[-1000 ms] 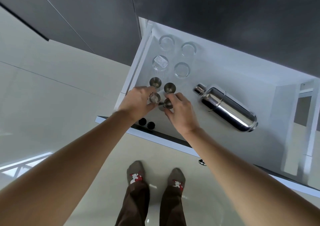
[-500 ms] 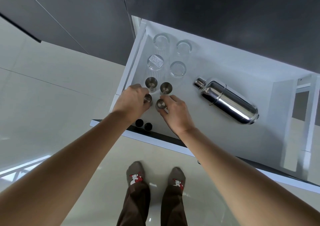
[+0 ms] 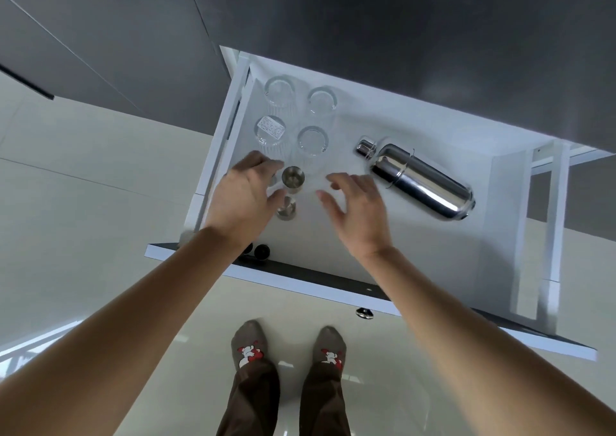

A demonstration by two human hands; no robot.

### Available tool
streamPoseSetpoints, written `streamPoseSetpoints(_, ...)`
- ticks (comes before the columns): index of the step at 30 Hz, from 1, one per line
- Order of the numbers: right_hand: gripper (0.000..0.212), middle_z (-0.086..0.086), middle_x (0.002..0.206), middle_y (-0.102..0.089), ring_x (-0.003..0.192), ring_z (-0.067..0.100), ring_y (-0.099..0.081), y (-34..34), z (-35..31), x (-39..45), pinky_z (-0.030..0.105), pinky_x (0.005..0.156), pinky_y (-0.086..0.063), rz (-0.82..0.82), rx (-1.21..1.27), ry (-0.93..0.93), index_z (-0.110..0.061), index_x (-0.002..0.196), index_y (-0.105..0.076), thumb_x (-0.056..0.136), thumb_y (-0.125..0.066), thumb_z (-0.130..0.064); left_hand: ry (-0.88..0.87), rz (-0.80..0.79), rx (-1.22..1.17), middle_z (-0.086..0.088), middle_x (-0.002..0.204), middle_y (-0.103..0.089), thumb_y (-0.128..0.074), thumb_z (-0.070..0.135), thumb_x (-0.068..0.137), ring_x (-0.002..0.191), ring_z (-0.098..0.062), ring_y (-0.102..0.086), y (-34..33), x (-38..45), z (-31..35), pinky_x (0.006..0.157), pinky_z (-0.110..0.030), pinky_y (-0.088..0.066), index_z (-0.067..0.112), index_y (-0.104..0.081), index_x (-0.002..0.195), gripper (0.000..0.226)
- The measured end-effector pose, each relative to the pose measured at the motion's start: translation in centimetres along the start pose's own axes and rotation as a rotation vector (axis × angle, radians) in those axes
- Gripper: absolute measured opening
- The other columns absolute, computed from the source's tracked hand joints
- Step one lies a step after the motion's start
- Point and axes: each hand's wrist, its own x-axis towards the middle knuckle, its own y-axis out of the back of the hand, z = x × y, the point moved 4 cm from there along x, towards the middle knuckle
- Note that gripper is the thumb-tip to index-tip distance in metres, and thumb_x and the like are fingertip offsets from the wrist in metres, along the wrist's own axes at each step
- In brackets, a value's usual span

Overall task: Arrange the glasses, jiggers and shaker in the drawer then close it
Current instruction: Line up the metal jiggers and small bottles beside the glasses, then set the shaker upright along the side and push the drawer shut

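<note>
Beside the glasses [image 3: 293, 118] — shiny steel shaker [image 3: 420, 178] on its side

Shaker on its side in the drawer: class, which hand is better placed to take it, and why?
Right. The right hand hovers open beside the shaker, nearest its capped end. The left hand is over the jiggers, farther away.

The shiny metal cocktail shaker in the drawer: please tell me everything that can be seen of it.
The shiny metal cocktail shaker looks like polished steel, mirror-bright, with dark reflections. It has a small cap, a rounded shoulder and a long body that widens toward its base; a thin seam rings it below the shoulder. It lies on its side on the white drawer floor, set diagonally, cap toward the clear glasses, base toward the right wall. Only the floor touches it; the right hand hovers open nearby, apart from it.
</note>
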Motion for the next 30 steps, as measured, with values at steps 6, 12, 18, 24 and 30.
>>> streamPoseSetpoints(6, 0.044, 0.012, 0.142, -0.044, 0.133, 0.038, -0.034, 6.1, 12.0, 2.1, 0.051, 0.107, -0.027, -0.12, -0.404, -0.332, -0.027, 0.138, -0.041, 0.095, -0.044, -0.037, 0.072, -0.209, -0.352, -0.014, 0.121, -0.064, -0.071, 0.023, 0.083, 0.111, -0.025, -0.063, -6.2, 2.0, 6.7, 0.098, -0.031, -0.047, 0.01, -0.056, 0.133, 0.054)
streamPoseSetpoints(12, 0.053, 0.012, 0.139, -0.041, 0.113, 0.041, -0.045, 7.8, 14.4, 1.7, 0.049, 0.092, -0.041, -0.354, -0.455, -0.247, -0.042, 0.145, -0.017, 0.097, -0.039, -0.04, 0.137, -0.469, -0.302, -0.011, 0.163, 0.005, -0.049, 0.026, 0.098, 0.142, -0.034, -0.031, -13.5, 3.7, 11.7, 0.113, -0.043, -0.03, 0.037, 0.003, 0.152, 0.075)
streamPoseSetpoints(18, 0.061, 0.016, 0.11, -0.05, 0.085, 0.034, -0.06, 8.2, 14.0, -1.7, 0.037, 0.07, -0.051, -0.354, -0.261, -0.281, -0.039, 0.149, -0.012, 0.095, -0.04, -0.05, 0.072, -0.414, -0.295, -0.008, 0.163, 0.01, -0.045, 0.022, 0.1, 0.142, -0.028, -0.034, -15.5, 5.9, 13.7, 0.11, -0.036, -0.034, 0.034, -0.009, 0.153, 0.065)
streamPoseSetpoints(24, 0.065, 0.014, 0.088, -0.062, 0.078, 0.028, -0.061, 9.7, 15.4, -6.1, 0.036, 0.072, -0.053, -0.232, -0.112, -0.453, -0.03, 0.149, -0.02, 0.092, -0.045, -0.052, -0.078, -0.502, -0.314, -0.003, 0.164, 0.006, -0.056, 0.018, 0.095, 0.122, -0.022, -0.058, -17.8, 5.0, 16.8, 0.105, -0.031, -0.04, 0.035, -0.021, 0.151, 0.068)
streamPoseSetpoints(30, 0.068, 0.01, 0.091, -0.068, 0.08, 0.025, -0.066, 12.4, 17.3, -10.5, 0.038, 0.077, -0.056, -0.14, -0.05, -0.602, -0.027, 0.148, -0.023, 0.091, -0.057, -0.04, -0.19, -0.64, -0.331, 0.0, 0.164, 0.001, -0.061, 0.015, 0.092, 0.113, -0.02, -0.061, -20.2, 3.2, 21.9, 0.109, -0.035, -0.039, 0.033, -0.028, 0.15, 0.069)
